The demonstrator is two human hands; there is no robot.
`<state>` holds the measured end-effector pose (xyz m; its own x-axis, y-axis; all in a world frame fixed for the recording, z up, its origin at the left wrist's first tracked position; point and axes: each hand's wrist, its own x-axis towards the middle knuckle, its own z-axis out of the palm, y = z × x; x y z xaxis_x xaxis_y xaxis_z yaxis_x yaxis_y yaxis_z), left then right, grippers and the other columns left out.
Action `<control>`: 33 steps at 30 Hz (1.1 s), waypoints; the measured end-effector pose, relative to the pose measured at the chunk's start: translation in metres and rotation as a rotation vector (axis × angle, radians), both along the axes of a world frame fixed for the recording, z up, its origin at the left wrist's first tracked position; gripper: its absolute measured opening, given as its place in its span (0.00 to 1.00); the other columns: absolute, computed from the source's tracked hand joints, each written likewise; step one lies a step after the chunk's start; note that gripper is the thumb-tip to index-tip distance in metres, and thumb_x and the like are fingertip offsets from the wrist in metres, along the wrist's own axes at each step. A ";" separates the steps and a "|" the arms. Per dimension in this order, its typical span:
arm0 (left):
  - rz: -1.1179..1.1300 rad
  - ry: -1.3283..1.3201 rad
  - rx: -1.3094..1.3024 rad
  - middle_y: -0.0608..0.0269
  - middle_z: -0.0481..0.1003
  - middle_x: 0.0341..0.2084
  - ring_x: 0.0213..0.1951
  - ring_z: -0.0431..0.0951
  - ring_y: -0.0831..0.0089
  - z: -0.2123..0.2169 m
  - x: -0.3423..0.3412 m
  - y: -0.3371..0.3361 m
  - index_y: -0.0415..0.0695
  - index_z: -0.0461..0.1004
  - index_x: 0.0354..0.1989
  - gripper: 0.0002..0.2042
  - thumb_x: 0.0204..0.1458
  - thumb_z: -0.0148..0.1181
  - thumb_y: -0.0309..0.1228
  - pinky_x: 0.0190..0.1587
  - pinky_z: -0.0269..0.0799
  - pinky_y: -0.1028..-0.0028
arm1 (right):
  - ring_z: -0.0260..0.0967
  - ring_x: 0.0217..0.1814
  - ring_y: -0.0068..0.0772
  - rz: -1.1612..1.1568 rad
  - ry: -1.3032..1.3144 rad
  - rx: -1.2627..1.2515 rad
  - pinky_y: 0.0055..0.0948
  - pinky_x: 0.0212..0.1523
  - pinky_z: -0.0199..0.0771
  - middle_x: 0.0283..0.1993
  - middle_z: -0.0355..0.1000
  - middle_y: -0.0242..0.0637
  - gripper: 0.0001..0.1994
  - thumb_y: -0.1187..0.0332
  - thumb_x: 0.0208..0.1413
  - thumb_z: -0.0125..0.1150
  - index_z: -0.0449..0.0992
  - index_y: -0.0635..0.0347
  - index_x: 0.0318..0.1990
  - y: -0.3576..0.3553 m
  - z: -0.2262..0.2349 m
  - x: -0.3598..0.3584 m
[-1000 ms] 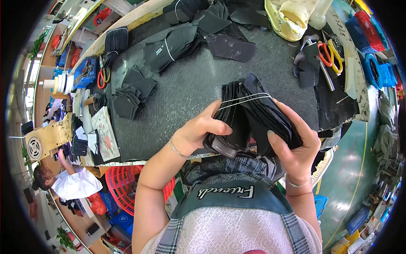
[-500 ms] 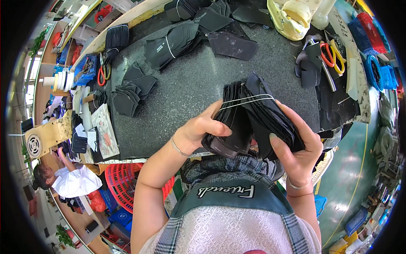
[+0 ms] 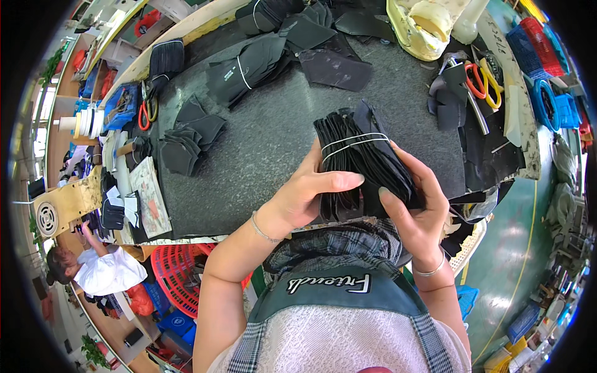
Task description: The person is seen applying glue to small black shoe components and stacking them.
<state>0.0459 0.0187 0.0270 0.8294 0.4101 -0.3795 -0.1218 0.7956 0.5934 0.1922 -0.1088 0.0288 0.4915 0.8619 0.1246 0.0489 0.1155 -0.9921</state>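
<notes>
Two hands (image 3: 367,199), black fabric stack (image 3: 360,165), white-banded

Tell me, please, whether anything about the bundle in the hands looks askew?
Slightly: the black bundle, held by the left hand and right hand, fans out unevenly above its white band.
</notes>
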 end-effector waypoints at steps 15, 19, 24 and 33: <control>0.007 0.228 -0.020 0.53 0.69 0.47 0.48 0.75 0.65 0.022 0.014 -0.009 0.38 0.51 0.60 0.35 0.45 0.65 0.19 0.49 0.76 0.64 | 0.69 0.43 0.15 -0.114 0.293 -0.133 0.16 0.45 0.68 0.45 0.75 0.33 0.18 0.69 0.62 0.59 0.72 0.70 0.56 -0.015 -0.019 0.012; 0.007 0.259 -0.087 0.53 0.68 0.48 0.48 0.75 0.66 0.030 0.016 -0.010 0.38 0.50 0.60 0.35 0.45 0.64 0.18 0.49 0.77 0.66 | 0.69 0.43 0.15 -0.086 0.472 -0.165 0.16 0.44 0.69 0.46 0.75 0.34 0.18 0.69 0.62 0.59 0.72 0.70 0.55 -0.016 -0.028 0.019; 0.105 0.263 0.021 0.54 0.68 0.48 0.49 0.74 0.68 0.026 0.026 -0.023 0.39 0.51 0.58 0.32 0.47 0.62 0.16 0.51 0.75 0.68 | 0.69 0.52 0.23 0.035 0.423 -0.122 0.23 0.55 0.68 0.53 0.73 0.38 0.22 0.69 0.61 0.60 0.67 0.70 0.60 -0.013 -0.024 0.019; 0.059 0.358 0.155 0.55 0.69 0.48 0.49 0.75 0.67 0.036 0.027 -0.018 0.41 0.51 0.60 0.33 0.48 0.63 0.19 0.50 0.76 0.67 | 0.71 0.53 0.27 0.008 0.584 -0.154 0.27 0.56 0.70 0.52 0.73 0.42 0.24 0.77 0.55 0.61 0.65 0.73 0.60 -0.015 -0.026 0.018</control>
<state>0.0730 0.0005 0.0635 0.6292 0.5277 -0.5707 0.0721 0.6914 0.7189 0.2101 -0.1239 0.0032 0.4343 0.8528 -0.2901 -0.5093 -0.0332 -0.8599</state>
